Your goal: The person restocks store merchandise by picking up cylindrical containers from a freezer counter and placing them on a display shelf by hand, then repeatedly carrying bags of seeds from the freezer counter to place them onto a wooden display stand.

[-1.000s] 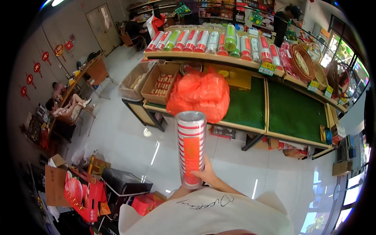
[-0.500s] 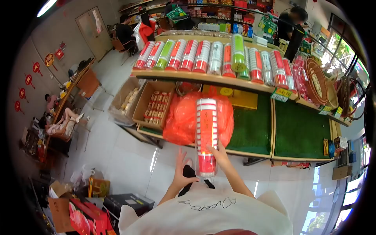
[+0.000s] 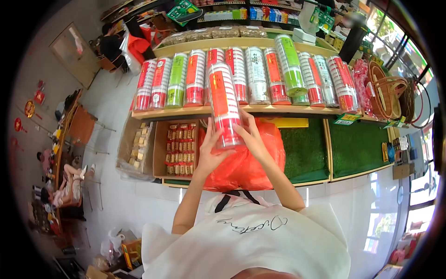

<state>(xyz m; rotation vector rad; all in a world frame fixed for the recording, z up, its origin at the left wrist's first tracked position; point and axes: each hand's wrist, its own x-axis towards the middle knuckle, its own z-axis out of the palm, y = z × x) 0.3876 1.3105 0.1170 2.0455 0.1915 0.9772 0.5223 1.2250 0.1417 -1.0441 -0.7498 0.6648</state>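
Observation:
A tall clear plastic tube with a red label (image 3: 219, 90) is held up in front of me, tilted slightly to the left. White banded pieces are stacked inside it, with red at the bottom. My left hand (image 3: 210, 156) grips its lower left side, while my right hand (image 3: 251, 138) closes around its lower right side. Behind it, a row of similar tubes in red, green and white, among them a green-labelled tube (image 3: 176, 81), stands on the wooden shelf (image 3: 186, 113). Beneath my hands lies a bulging red plastic bag (image 3: 265, 162).
Left of the bag are a cardboard box of small gold-and-red packets (image 3: 180, 149) and a plastic-lined box (image 3: 135, 148). Green turf (image 3: 357, 149) lines the lower shelf. Wicker baskets (image 3: 384, 90) stand at the right end. A person in black (image 3: 111, 46) sits behind, at left.
The tube has risen and moved forward toward the shelf. My left hand, apart from it before, now holds it too. My view has shifted closer to the display.

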